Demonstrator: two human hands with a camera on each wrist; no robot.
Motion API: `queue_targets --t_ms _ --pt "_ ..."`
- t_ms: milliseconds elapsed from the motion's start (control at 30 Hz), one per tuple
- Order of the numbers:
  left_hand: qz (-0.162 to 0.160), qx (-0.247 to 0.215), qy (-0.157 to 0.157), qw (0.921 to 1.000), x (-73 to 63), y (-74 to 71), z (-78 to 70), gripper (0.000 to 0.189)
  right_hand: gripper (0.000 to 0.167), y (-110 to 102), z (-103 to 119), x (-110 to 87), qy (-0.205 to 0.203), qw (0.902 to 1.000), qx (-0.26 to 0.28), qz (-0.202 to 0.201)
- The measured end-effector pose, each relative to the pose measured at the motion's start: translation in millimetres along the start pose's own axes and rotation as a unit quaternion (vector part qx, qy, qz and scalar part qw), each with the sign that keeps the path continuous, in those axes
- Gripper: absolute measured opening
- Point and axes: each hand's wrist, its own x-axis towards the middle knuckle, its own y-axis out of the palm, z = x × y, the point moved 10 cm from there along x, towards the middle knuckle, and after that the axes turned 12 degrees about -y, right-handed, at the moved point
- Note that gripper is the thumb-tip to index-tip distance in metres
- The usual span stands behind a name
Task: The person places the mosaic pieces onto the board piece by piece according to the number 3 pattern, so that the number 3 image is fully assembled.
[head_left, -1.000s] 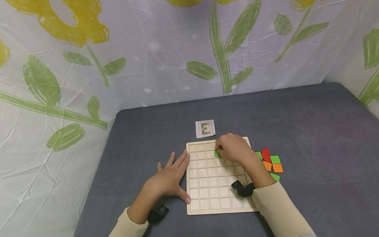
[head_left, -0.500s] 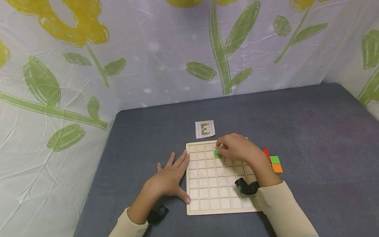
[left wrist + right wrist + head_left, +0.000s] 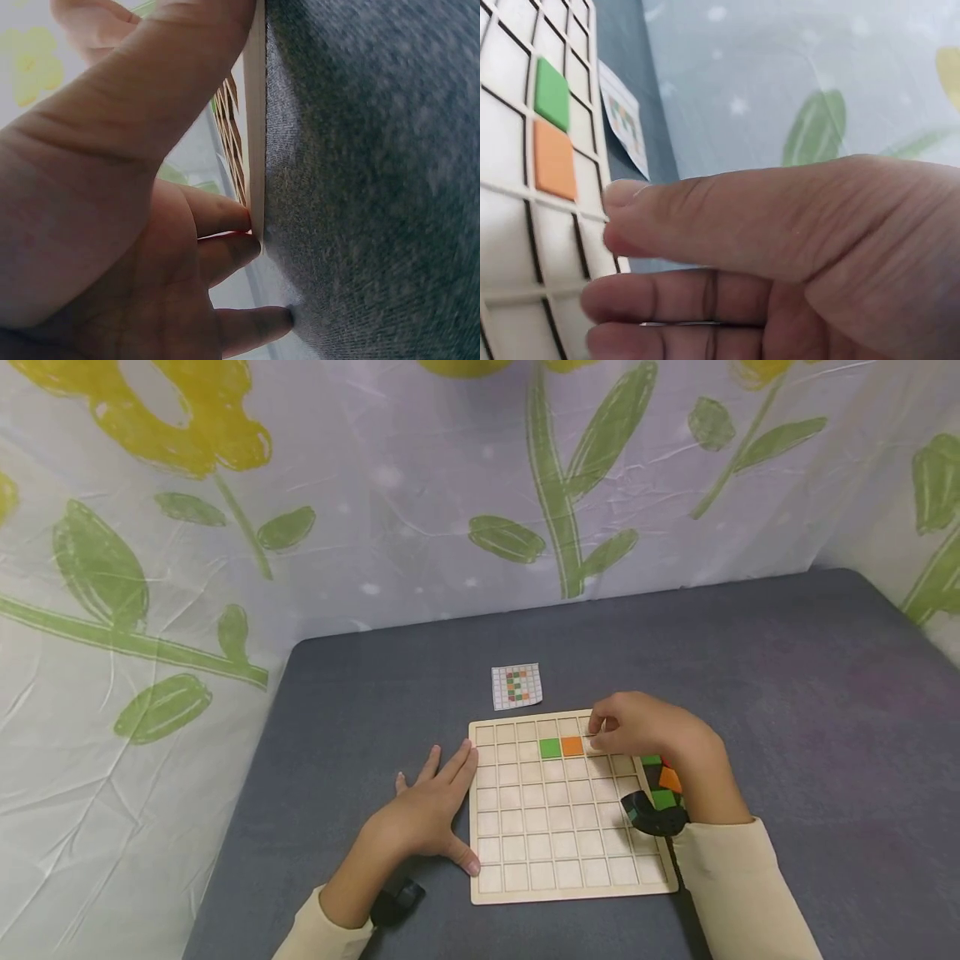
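In the head view a light wooden grid board (image 3: 536, 843) lies on the dark table. One green square tile (image 3: 551, 748) and one orange square tile (image 3: 572, 746) sit side by side in its second row from the top. My left hand (image 3: 427, 814) is spread along the board's left edge, its fingertips and thumb touching the rim. Over the board's upper right is my right hand (image 3: 648, 727), just right of the orange tile. In the right wrist view its thumb (image 3: 705, 214) and fingers (image 3: 675, 296) stand apart with nothing between them.
Loose green, orange and red tiles, such as an orange one (image 3: 671, 780), lie right of the board, partly hidden by the right arm. A small printed card (image 3: 517, 686) with a coloured grid pattern lies behind the board. A flower-printed curtain (image 3: 397, 527) hangs behind the table.
My right hand has moved right, off the green tile, and the orange tile beside it now shows. The left hand has stayed at the board's edge.
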Motion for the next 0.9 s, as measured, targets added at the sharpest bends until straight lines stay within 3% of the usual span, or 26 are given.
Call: queue_targets --t_ms 200,567,900 --pt "0.004 -0.003 0.000 1.0000 -1.0 0.9 0.9 0.148 0.005 -5.8 -18.9 -13.5 0.019 0.9994 0.029 -0.003" --pt "-0.002 -0.003 0.004 1.0000 0.8 -0.3 0.4 0.149 0.011 -13.7 -72.6 -49.3 0.131 0.9865 0.098 -0.002" --pt "-0.004 -0.008 0.009 0.9999 -1.9 -1.6 -0.6 0.148 0.030 -8.3 -83.0 -50.4 0.155 0.9828 0.101 -0.001"
